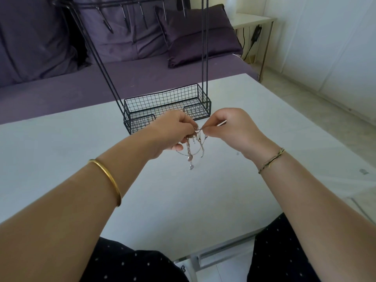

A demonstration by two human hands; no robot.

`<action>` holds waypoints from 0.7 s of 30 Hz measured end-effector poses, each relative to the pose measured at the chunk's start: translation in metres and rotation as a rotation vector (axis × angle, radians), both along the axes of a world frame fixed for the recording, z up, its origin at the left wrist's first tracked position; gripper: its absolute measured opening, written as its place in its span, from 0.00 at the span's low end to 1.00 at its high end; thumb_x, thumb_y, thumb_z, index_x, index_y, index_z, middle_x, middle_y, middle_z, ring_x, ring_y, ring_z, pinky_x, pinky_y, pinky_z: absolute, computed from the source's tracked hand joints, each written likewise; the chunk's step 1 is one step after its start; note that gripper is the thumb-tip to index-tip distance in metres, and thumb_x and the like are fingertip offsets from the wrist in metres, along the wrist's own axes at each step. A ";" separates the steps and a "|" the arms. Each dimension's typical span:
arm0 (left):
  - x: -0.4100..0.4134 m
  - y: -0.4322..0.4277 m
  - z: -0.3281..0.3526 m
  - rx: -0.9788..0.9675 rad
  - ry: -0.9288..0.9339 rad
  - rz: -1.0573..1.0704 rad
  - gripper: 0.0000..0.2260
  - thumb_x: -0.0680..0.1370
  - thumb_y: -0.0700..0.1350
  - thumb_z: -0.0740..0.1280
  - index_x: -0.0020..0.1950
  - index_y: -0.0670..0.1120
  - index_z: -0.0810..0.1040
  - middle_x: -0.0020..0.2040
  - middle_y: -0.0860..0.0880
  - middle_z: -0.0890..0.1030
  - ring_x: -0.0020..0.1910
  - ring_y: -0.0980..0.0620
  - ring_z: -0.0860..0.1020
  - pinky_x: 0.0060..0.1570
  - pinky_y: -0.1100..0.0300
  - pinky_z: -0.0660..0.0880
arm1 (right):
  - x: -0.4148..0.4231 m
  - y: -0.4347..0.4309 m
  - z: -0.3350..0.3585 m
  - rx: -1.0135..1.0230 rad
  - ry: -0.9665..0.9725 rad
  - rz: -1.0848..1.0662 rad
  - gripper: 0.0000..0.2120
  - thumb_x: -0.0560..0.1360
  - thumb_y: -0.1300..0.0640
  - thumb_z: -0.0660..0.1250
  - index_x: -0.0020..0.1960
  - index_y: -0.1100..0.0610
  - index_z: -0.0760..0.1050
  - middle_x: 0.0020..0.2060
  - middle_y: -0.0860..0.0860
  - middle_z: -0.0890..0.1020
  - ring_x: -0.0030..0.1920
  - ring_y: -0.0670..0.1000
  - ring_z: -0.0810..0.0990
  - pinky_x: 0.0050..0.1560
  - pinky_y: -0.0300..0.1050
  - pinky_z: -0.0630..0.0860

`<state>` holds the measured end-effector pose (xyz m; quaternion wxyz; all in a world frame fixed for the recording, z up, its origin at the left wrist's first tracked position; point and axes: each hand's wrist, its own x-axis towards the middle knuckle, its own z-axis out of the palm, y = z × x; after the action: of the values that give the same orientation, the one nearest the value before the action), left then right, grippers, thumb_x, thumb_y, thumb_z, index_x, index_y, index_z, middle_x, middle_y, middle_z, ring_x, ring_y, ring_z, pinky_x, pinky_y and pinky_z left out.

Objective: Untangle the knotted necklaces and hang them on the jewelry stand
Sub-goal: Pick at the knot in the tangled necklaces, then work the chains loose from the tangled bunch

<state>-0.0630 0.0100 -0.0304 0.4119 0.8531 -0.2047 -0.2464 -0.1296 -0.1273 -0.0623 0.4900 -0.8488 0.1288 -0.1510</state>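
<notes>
Hands first: left hand (173, 131) has its fingers curled round the bunched necklaces (193, 147), and right hand (227, 127) pinches one strand right at the knot, fingertips nearly touching the left's. My guess is the left is just anchoring the clump so the right can tease a single chain loose. Loose loops and a couple of small pendants dangle below, hanging above the white table (61, 159) rather than lying on it, which probably lets gravity show which strand goes where.

Jewelry stand (166, 106) sits just behind the hands, wire basket at the base, tall rods running up to a row of hooks (142, 15) near the top edge. None seem to have a necklace on them yet. Plenty of bare tabletop either side and toward the body. Purple sofa (61, 47) is beyond the far edge.
</notes>
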 end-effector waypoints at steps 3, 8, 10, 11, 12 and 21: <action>0.001 0.003 0.000 0.078 -0.074 -0.068 0.08 0.78 0.37 0.63 0.43 0.47 0.78 0.40 0.51 0.76 0.38 0.54 0.71 0.33 0.63 0.71 | -0.001 0.000 0.001 0.118 0.009 -0.013 0.02 0.70 0.64 0.71 0.40 0.58 0.81 0.34 0.47 0.80 0.31 0.40 0.74 0.33 0.31 0.71; 0.002 0.003 -0.001 0.122 -0.262 -0.062 0.03 0.75 0.39 0.66 0.44 0.46 0.77 0.39 0.50 0.76 0.34 0.53 0.72 0.33 0.60 0.70 | -0.002 0.003 0.005 0.229 0.048 -0.005 0.05 0.70 0.65 0.70 0.38 0.57 0.79 0.34 0.50 0.79 0.34 0.45 0.74 0.36 0.36 0.72; 0.003 0.003 -0.002 0.145 -0.331 -0.055 0.02 0.75 0.41 0.65 0.46 0.46 0.77 0.39 0.50 0.77 0.33 0.53 0.71 0.32 0.60 0.69 | -0.002 0.004 0.005 0.245 0.069 -0.004 0.04 0.70 0.66 0.70 0.38 0.59 0.79 0.34 0.51 0.78 0.35 0.46 0.74 0.37 0.38 0.72; 0.003 0.002 -0.003 0.148 -0.349 -0.047 0.03 0.76 0.41 0.64 0.47 0.45 0.77 0.38 0.51 0.76 0.33 0.54 0.71 0.32 0.60 0.69 | -0.002 0.004 0.004 0.257 0.078 -0.006 0.04 0.70 0.66 0.70 0.39 0.59 0.78 0.33 0.51 0.78 0.35 0.46 0.75 0.37 0.39 0.73; 0.004 0.002 -0.003 0.134 -0.341 -0.030 0.04 0.77 0.41 0.63 0.47 0.43 0.77 0.37 0.51 0.75 0.32 0.54 0.70 0.33 0.60 0.69 | -0.002 0.003 0.004 0.268 0.085 -0.008 0.03 0.71 0.66 0.70 0.40 0.60 0.78 0.33 0.51 0.78 0.34 0.46 0.75 0.37 0.39 0.73; 0.012 -0.001 -0.003 -0.135 0.022 0.215 0.07 0.77 0.35 0.62 0.43 0.43 0.77 0.42 0.48 0.78 0.44 0.52 0.75 0.47 0.58 0.76 | 0.001 0.002 0.003 0.304 0.139 0.021 0.04 0.72 0.65 0.68 0.39 0.59 0.77 0.35 0.52 0.80 0.35 0.47 0.78 0.37 0.39 0.75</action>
<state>-0.0511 0.0094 -0.0334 0.4946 0.8376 -0.1236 -0.1960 -0.1288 -0.1249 -0.0596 0.6042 -0.7746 0.1749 -0.0655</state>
